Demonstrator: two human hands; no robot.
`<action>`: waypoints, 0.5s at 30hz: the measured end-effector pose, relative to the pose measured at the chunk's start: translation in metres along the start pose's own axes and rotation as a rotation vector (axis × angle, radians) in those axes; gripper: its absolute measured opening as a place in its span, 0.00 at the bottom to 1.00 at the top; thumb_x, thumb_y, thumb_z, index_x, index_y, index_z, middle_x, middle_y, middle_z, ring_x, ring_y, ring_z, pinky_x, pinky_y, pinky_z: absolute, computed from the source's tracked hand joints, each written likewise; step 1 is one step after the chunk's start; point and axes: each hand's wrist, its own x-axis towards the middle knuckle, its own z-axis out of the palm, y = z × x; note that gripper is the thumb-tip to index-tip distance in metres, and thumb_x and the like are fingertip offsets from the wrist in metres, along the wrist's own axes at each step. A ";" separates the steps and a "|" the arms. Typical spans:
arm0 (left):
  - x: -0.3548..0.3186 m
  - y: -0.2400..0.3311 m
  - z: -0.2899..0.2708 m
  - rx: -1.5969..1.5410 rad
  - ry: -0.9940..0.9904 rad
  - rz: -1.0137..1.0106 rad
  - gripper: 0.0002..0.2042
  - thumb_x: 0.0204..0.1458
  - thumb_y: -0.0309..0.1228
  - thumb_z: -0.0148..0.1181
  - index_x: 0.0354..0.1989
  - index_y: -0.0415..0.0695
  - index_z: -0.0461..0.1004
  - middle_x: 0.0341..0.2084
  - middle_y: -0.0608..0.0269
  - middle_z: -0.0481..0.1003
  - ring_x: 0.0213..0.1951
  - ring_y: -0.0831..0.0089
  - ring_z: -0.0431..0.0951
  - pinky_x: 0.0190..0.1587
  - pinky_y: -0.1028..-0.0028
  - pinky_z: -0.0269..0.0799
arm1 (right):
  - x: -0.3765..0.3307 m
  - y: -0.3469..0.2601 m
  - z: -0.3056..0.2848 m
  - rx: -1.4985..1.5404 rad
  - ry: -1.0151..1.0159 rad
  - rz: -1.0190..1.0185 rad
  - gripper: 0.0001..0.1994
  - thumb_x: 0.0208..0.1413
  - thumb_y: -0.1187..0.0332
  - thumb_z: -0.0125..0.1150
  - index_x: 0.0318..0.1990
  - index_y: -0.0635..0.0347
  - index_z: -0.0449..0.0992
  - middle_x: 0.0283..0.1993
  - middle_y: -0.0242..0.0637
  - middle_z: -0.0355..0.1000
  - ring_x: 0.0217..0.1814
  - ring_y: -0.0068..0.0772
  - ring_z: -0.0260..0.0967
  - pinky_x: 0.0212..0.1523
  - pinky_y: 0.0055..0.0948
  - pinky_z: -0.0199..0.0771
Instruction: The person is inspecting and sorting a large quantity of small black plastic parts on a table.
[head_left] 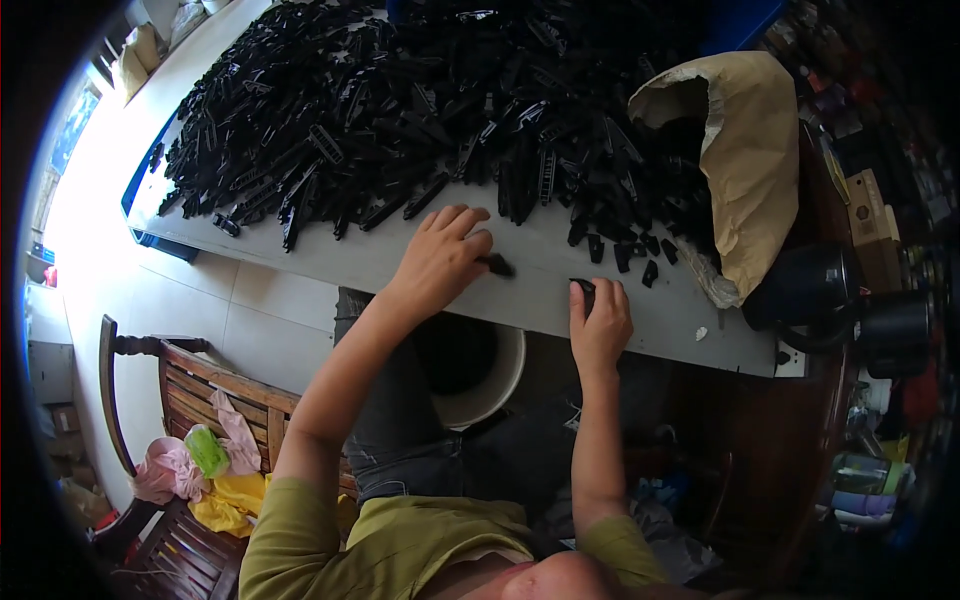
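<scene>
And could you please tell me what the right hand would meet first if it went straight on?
Probably the small black piece on the grey tabletop, just beyond the right hand; the hand's height is unclear, so it might pass above.

- no legible text, labels or numbers
- cardboard box [870, 212], right side: any print too small to read
- green packet [207, 452], bench: same

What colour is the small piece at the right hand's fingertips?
Black: the piece at the right hand shows best in the head view.
</scene>
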 end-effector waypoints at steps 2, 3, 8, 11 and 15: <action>-0.003 0.002 -0.001 -0.133 -0.226 -0.037 0.12 0.41 0.27 0.65 0.37 0.45 0.73 0.37 0.59 0.72 0.42 0.59 0.72 0.47 0.64 0.68 | -0.001 0.001 0.003 0.074 -0.014 0.004 0.11 0.54 0.66 0.64 0.40 0.64 0.76 0.38 0.40 0.72 0.38 0.42 0.71 0.38 0.33 0.71; -0.004 0.005 0.001 -0.135 -0.229 -0.036 0.12 0.41 0.27 0.65 0.37 0.45 0.73 0.37 0.59 0.72 0.42 0.59 0.72 0.47 0.64 0.68 | -0.001 0.000 0.004 0.073 -0.015 0.008 0.11 0.54 0.66 0.64 0.40 0.64 0.76 0.38 0.40 0.72 0.38 0.42 0.71 0.38 0.33 0.71; -0.017 0.015 0.009 -0.347 -0.221 0.049 0.12 0.42 0.26 0.65 0.37 0.43 0.73 0.38 0.59 0.73 0.43 0.58 0.73 0.45 0.64 0.70 | 0.014 -0.030 0.010 0.594 -0.139 -0.179 0.13 0.46 0.73 0.68 0.41 0.64 0.78 0.40 0.39 0.72 0.42 0.40 0.69 0.43 0.32 0.70; -0.026 0.009 0.010 -0.484 -0.181 0.002 0.11 0.44 0.20 0.63 0.37 0.42 0.73 0.38 0.59 0.74 0.43 0.59 0.75 0.45 0.65 0.72 | 0.013 -0.026 0.008 0.485 -0.193 -0.253 0.14 0.43 0.74 0.69 0.40 0.64 0.79 0.39 0.38 0.71 0.44 0.39 0.67 0.43 0.32 0.70; -0.025 0.008 0.003 -0.727 -0.217 -0.400 0.10 0.43 0.15 0.62 0.35 0.38 0.74 0.40 0.58 0.75 0.42 0.62 0.77 0.47 0.67 0.74 | 0.019 -0.023 -0.004 0.485 -0.315 -0.259 0.14 0.41 0.75 0.70 0.39 0.64 0.80 0.39 0.37 0.70 0.44 0.39 0.66 0.42 0.33 0.69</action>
